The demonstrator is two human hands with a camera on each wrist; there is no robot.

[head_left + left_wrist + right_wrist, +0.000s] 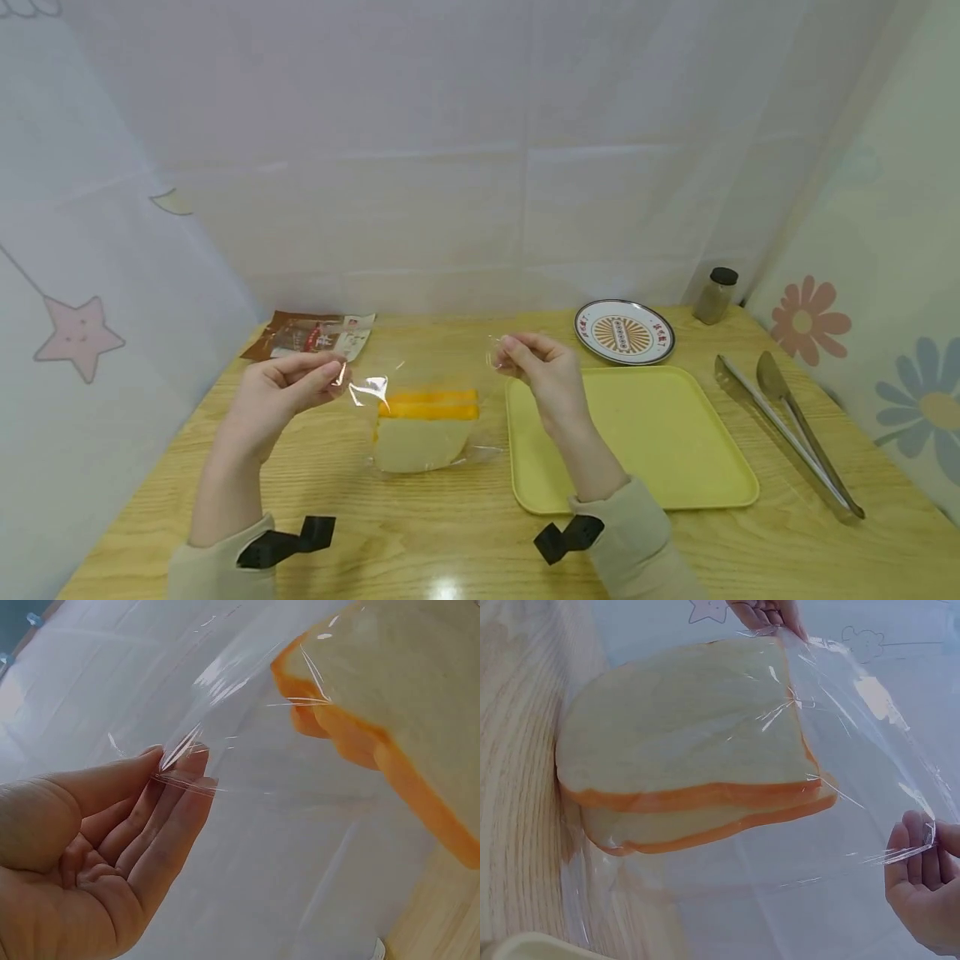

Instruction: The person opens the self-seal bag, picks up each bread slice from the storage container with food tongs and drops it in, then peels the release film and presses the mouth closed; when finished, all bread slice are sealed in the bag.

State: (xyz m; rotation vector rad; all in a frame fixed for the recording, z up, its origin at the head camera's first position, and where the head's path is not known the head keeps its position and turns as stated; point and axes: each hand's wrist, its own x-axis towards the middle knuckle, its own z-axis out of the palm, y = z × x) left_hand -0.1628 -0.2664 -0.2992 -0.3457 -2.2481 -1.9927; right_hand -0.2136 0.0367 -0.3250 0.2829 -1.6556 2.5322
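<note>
A clear plastic bag [870,727] with bread slices [690,727] inside stands on the wooden table, its upper part stretched between both hands. Orange-brown crusts edge the pale slices [423,442] in the head view. My left hand [288,396] pinches one upper corner of the bag between thumb and fingers; the left wrist view shows that left hand [112,832] close up, with the film creased at its fingertips. The opposite corner is pinched by my right hand [543,375], seen also in the right wrist view as the right hand [926,877].
Under and beside my right forearm lies a yellow tray [705,450]. Behind it are a round patterned plate [625,332] and a black-capped jar [716,296]. Metal tongs [795,433] lie at the right. A brown-and-white food packet [303,333] sits at the back left.
</note>
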